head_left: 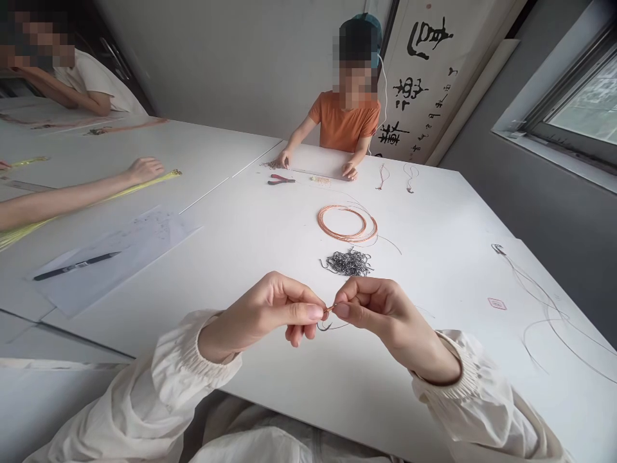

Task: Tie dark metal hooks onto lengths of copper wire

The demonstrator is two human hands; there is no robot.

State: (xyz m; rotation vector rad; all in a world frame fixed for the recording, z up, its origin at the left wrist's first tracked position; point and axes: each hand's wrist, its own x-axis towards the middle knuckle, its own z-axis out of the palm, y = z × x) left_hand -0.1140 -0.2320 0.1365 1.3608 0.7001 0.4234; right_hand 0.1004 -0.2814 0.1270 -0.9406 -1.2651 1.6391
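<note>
Cream sleeves (125,392) nearest, left hand (270,312) and right hand (385,315) pinched on orange line (329,309) by a hook (324,328), maybe half-tied; lines (499,249) at right look done, far hook pile (349,263) doesn't.

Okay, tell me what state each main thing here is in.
Left hand: fingers pinched on the orange piece
Right hand: fingers pinched at its other end
Orange piece: held between both hands
Orange coil: looped, lying flat
Dark hooks: heaped loosely
Pliers: lying flat
Dark pen: lying on paper
Paper: spread flat
</note>
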